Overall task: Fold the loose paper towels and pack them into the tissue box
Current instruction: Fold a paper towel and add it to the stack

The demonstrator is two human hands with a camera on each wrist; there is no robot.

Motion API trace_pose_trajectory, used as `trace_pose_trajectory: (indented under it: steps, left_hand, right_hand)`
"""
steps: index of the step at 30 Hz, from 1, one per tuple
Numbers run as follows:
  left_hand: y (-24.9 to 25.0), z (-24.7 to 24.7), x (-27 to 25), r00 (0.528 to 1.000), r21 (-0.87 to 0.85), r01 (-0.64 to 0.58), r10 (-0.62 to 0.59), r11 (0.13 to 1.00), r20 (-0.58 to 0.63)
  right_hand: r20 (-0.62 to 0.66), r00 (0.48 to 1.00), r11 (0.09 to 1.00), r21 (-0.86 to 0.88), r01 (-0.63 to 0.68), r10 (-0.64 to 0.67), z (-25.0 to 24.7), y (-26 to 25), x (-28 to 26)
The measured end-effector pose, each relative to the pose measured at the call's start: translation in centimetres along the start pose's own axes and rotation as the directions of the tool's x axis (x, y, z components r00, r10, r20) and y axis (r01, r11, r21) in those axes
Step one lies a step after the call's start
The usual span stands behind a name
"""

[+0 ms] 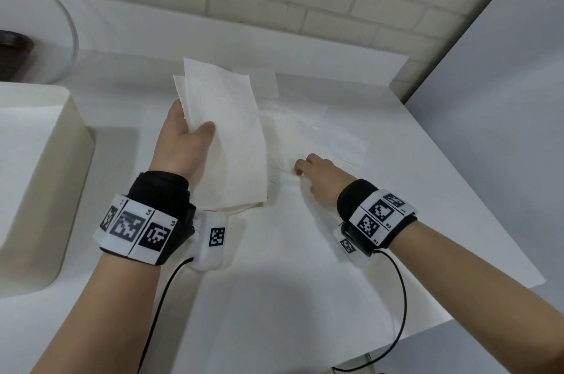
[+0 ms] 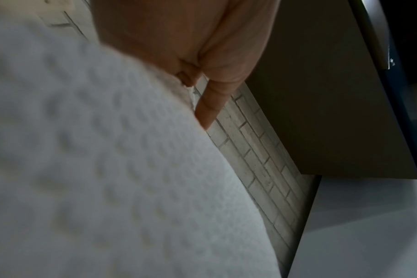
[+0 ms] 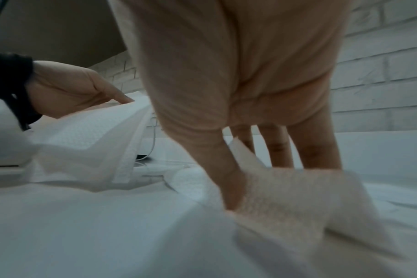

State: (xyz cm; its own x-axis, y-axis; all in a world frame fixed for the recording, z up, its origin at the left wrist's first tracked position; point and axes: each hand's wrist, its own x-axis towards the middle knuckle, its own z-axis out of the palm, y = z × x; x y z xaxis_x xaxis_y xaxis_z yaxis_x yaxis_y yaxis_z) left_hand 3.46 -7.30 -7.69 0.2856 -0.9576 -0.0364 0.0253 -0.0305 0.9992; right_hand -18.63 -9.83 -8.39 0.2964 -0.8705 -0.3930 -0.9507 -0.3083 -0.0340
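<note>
White bench (image 1: 305, 282), brick wall behind. Loose paper towels (image 1: 308, 123) flat on it, centre-right, overlapping, some unfolded. Pale basin (image 1: 45, 190) set on left side. Black cable (image 1: 399, 297) trailing across near edge.

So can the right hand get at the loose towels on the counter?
Most likely yes: the right hand is already down on the loose towels, thumb and fingers pinching one sheet. Nothing lies between them; the left hand holds its folded stack aside.
</note>
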Motion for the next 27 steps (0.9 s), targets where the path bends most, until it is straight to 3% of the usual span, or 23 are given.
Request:
trace_pose_trajectory:
  steps: [6,13,19,27]
  left_hand:
    - [-0.1,0.2,0.0,1.0,-0.012,0.008,-0.008,1.0,0.013]
    - [-0.2,0.0,0.1,1.0,-0.03,0.013,-0.013,0.999,-0.001]
    - [-0.2,-0.1,0.0,1.0,-0.071,0.021,-0.02,0.997,0.008]
    - [-0.3,-0.1,0.2,1.0,-0.088,0.016,-0.017,0.996,-0.001]
  right_hand:
    - [-0.109,0.99,0.993,0.093,-0.078,0.088,-0.7,0.8,0.6]
    - [-0.118,0.992,0.997,-0.066,0.028,-0.036,0.2,-0.3,0.2]
    - [-0.277,0.953,0.98,-0.186,0.074,-0.124,-0.1,-1.2,0.4]
    - [-0.23,0.961,0.932,-0.359,0.06,-0.151,-0.5,-2.2,1.2]
